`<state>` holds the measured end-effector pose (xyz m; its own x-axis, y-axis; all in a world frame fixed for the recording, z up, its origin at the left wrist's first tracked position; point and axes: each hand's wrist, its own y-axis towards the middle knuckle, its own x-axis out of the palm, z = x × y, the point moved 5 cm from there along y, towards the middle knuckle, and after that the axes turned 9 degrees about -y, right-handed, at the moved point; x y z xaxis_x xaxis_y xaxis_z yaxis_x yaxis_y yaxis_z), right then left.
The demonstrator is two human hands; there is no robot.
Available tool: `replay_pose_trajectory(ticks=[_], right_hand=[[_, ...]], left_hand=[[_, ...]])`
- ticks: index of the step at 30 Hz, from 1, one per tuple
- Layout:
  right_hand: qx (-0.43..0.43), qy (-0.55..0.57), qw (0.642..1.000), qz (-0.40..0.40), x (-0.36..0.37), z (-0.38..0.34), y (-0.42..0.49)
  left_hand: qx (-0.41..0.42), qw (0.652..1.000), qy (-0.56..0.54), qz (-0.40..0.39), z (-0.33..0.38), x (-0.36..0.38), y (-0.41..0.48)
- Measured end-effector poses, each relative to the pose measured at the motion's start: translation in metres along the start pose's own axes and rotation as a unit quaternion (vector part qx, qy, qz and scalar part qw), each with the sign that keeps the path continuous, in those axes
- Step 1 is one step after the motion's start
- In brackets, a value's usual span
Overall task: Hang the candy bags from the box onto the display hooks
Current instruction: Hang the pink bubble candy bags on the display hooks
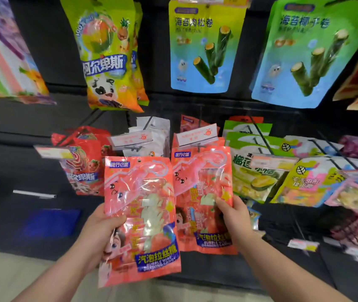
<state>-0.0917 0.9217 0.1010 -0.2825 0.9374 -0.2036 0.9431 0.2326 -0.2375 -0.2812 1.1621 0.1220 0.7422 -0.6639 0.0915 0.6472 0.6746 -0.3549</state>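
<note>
My left hand [99, 232] grips a pink candy bag [141, 216] by its left edge and holds it upright in front of the display. A second pink candy bag [202, 197] of the same kind hangs on a display hook [198, 147] just to the right, under a white price tag. My right hand [232, 214] holds that hanging bag at its right edge, thumb on the front. Behind the held bag, another hook [134, 147] with a price tag carries white packets. The box is not in view.
Red lollipop bags [84, 164] hang to the left, green durian bags [252, 171] and colourful bags to the right. Above hang a yellow-green lollipop bag [108, 53] and two blue-green seaweed roll bags [204, 44]. The dark back panel [21, 127] runs behind everything.
</note>
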Motion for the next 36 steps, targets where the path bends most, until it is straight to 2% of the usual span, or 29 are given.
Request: replay_pose_trajectory(ticks=[10,15,22,27,29,31,32,33,36], right_hand=[[0.065,0.007,0.998,-0.006,0.018,0.011,0.056],[0.068,-0.014,0.998,0.006,0.025,0.017,0.097],[0.041,-0.104,0.994,-0.002,0.024,0.028,0.119],[-0.014,-0.165,0.985,0.051,0.011,0.009,0.089],[0.007,-0.071,0.997,-0.015,0.009,0.006,0.063],[0.063,0.009,0.987,-0.145,0.014,0.008,0.031],[0.061,0.018,0.980,-0.187,0.015,0.009,0.018],[0.042,0.013,0.980,-0.195,0.014,0.010,0.010],[-0.022,0.004,0.993,-0.113,0.002,0.011,0.005]], left_hand=[[-0.019,0.999,0.009,-0.038,-0.005,0.008,0.014],[-0.014,0.999,0.011,-0.036,-0.011,0.018,0.020],[-0.028,0.997,0.001,-0.074,-0.030,0.032,0.032],[-0.039,0.992,-0.021,-0.121,-0.039,0.049,0.037],[-0.052,0.988,-0.041,-0.141,-0.041,0.061,0.038],[-0.061,0.983,-0.058,-0.161,-0.043,0.075,0.038],[-0.059,0.982,-0.056,-0.171,-0.044,0.082,0.039],[-0.057,0.981,-0.044,-0.180,-0.044,0.090,0.039],[-0.037,0.977,0.011,-0.210,-0.041,0.111,0.037]])
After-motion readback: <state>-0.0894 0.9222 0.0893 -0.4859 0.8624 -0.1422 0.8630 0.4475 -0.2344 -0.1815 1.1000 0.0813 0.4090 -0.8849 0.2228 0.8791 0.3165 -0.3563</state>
